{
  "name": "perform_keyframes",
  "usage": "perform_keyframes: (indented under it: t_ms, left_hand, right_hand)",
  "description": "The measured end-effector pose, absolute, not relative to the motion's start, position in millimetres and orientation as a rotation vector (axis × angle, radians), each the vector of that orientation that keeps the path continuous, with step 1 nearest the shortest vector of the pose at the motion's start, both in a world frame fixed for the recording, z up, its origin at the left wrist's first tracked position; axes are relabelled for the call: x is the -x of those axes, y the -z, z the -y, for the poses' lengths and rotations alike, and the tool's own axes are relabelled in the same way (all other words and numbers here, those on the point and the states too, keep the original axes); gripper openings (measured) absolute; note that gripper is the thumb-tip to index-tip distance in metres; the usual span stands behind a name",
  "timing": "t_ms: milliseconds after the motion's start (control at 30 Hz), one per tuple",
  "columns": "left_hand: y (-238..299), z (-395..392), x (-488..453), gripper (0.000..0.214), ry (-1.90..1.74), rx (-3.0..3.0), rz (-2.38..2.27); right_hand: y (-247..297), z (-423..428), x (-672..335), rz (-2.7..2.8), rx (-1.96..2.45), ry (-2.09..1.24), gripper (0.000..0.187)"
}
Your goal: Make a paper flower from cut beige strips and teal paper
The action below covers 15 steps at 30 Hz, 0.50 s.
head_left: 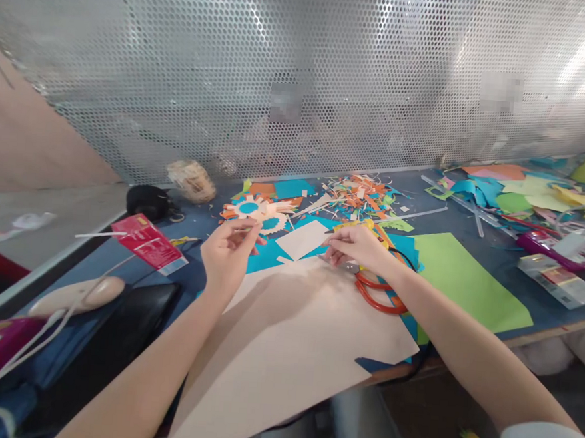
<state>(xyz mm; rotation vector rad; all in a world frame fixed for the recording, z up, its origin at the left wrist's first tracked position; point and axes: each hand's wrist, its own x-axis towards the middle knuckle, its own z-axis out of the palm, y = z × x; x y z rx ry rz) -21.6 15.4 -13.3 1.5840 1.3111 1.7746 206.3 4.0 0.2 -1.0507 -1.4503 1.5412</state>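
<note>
My left hand [230, 248] is closed in a pinch near the left edge of a large white paper sheet [288, 352]; what its fingertips hold, if anything, is too small to tell. My right hand [353, 244] is closed too, its fingers over the sheet's far edge. A thin dark tip sticks out beside its index finger, but its kind is unclear. Between the hands a small white paper piece [302, 240] lies on blue paper [262, 257]. Orange-handled scissors [379, 305] rest under my right wrist. Gear-shaped paper cutouts [260, 210] lie beyond my left hand.
Paper scraps [362, 194] are heaped by the perforated metal panel [302, 79]. Green paper [469, 278] and a purple glue gun [545, 250] are at right. At left lie a red carton [148, 242], a beige oblong object [79, 295] and a black flat object [112, 360].
</note>
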Motion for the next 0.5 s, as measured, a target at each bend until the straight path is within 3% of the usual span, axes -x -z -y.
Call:
perform_keyframes:
  t_ms: [67,233,300,400,500]
  left_hand:
    - [12,-18,22,0.019,-1.784,-1.488,-1.272]
    - [12,-20,22,0.024,-1.771,-1.427,-1.225]
    - [14,-20,21,0.022,-1.748,-1.447,-1.219]
    - [17,-20,20,0.020,-1.687,-1.487,-1.201]
    - [21,-20,18,0.020,-1.603,-1.540,-1.204]
  right_hand:
    - [-7,1,-213,1.625,0.922,-1.736,0.007]
    - [-30,18,-226,2.182,0.495,-2.771,0.024]
    - [-37,23,-227,2.224,0.312,-3.030,0.024]
    - [-44,32,-227,2.245,0.136,-3.186,0.027]
    - [-47,53,-236,2.318,0.135,-3.117,0.034]
